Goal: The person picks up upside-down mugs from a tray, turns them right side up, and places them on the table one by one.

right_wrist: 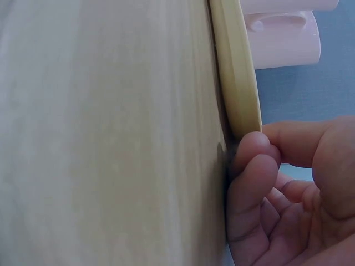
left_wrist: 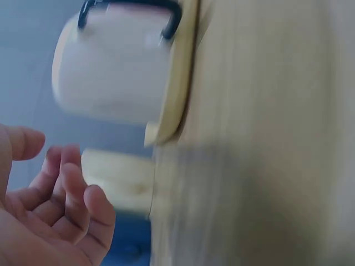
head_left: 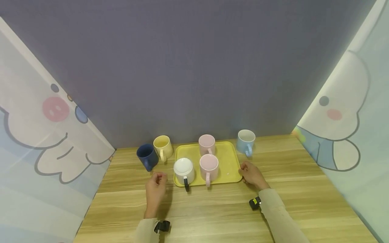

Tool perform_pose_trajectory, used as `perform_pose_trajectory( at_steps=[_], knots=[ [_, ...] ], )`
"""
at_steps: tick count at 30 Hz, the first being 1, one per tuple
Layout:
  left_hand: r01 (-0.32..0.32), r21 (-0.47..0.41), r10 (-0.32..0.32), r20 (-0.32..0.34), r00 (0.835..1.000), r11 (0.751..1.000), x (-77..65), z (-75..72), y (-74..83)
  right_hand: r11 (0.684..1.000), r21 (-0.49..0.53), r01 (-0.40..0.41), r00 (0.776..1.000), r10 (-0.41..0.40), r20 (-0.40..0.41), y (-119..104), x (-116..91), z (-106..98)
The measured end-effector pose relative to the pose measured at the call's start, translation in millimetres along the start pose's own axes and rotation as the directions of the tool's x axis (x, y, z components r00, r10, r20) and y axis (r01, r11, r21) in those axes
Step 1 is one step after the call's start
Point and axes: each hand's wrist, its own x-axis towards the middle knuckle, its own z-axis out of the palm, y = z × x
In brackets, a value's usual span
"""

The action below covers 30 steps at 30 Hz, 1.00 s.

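Observation:
A yellow tray (head_left: 226, 162) lies on the table, bearing a white mug (head_left: 184, 170) with a black handle and two pink mugs, the nearer pink mug (head_left: 209, 167) in front of the farther pink mug (head_left: 207, 144). My right hand (head_left: 252, 174) pinches the tray's near right corner; thumb and fingertips meet at its rim in the right wrist view. Left of the tray, my left hand (head_left: 156, 190) is held above the table with loosely bent fingers and nothing in it. In the left wrist view its thumb stands apart from the fingers (left_wrist: 72, 194).
Beyond my left hand stand a dark blue mug (head_left: 147, 157) and a yellow mug (head_left: 163, 147), side by side. A light blue mug (head_left: 245, 141) is just right of the tray. A grey wall (head_left: 194, 74) rises behind the wooden table (head_left: 209, 212).

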Motion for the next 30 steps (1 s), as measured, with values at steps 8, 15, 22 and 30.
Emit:
perform_pose_trajectory(
  at_steps=[8, 15, 22, 30],
  knots=[
    [0.040, -0.046, -0.033, 0.141, 0.989, 0.998, -36.1, 23.0, 2.6, 1.000, 0.028, 0.007, 1.000, -0.008, 0.028, -1, 0, 1],
    [0.065, -0.115, -0.038, 0.219, 0.975, 0.991, -45.6, 37.6, 12.7, 1.000, 0.029, 0.001, 0.999, -0.002, 0.037, 3, 0, -3],
    [0.158, -0.244, -0.072, 0.325, 0.943, 0.957, -44.1, 46.1, 20.8, 0.999, 0.050, 0.000, 0.999, -0.002, 0.040, 1, 1, -5],
    [0.310, -0.352, -0.139, 0.435, 0.890, 0.883, -41.3, 48.3, 30.6, 0.998, 0.058, -0.007, 0.999, 0.005, 0.034, 2, 0, -4]
  ],
)
